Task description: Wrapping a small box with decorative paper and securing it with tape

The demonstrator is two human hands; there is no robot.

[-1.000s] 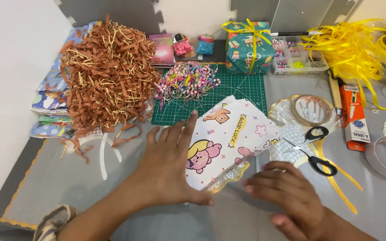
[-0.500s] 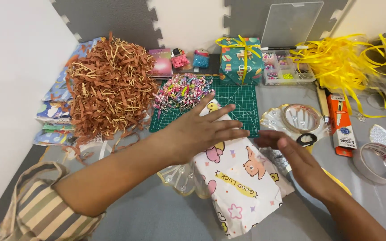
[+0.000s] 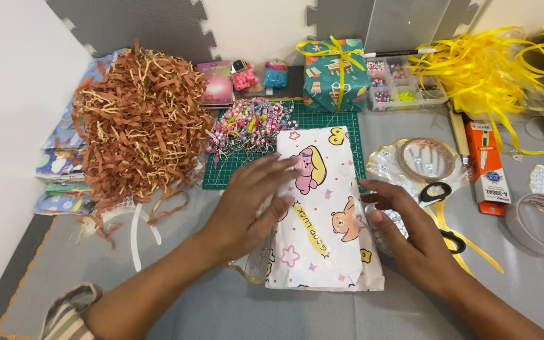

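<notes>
Both hands, left hand (image 3: 253, 204) and right hand (image 3: 410, 239), press open-palmed on the white cartoon-printed paper parcel (image 3: 322, 208); light, crinkly, best gripped by its edges.

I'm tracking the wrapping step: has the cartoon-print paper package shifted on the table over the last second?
Yes. The cartoon-print package has been turned from slanted to lengthwise, its top edge now overlapping the green cutting mat, under the left hand.

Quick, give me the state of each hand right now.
Left hand: open, fingers spread, pressing flat on the white cartoon-print paper bag.
Right hand: open, holding nothing, fingers at the bag's right edge.
</notes>
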